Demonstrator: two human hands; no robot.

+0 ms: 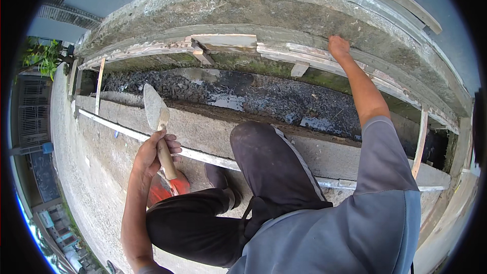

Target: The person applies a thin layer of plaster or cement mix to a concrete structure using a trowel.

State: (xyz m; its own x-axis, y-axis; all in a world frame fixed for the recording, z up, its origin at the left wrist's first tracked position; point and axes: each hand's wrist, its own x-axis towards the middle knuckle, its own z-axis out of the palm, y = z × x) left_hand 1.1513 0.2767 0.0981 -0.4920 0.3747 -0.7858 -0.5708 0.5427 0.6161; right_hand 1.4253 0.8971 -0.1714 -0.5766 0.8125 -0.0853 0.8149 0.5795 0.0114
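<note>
My left hand (151, 153) is wrapped round the wooden handle of a pointed trowel (155, 107). The blade points up and away, coated in grey, beside the near edge of the drain channel (213, 89). Across the channel, my right arm is stretched out. My right hand (339, 46) is closed and rests at the strip of grey mortar (297, 34) along the far wall, just above the wooden form boards (304, 55). Whatever its fingers may hold is hidden. My knee is bent near the channel's near side.
Dark wet sludge lies in the channel. Wooden struts (100, 86) (420, 142) cross it at both ends. A long pale bar (203, 156) runs along the near side. An orange-red object (175, 185) is by my foot. Loose planks (403, 1) lie at the far right.
</note>
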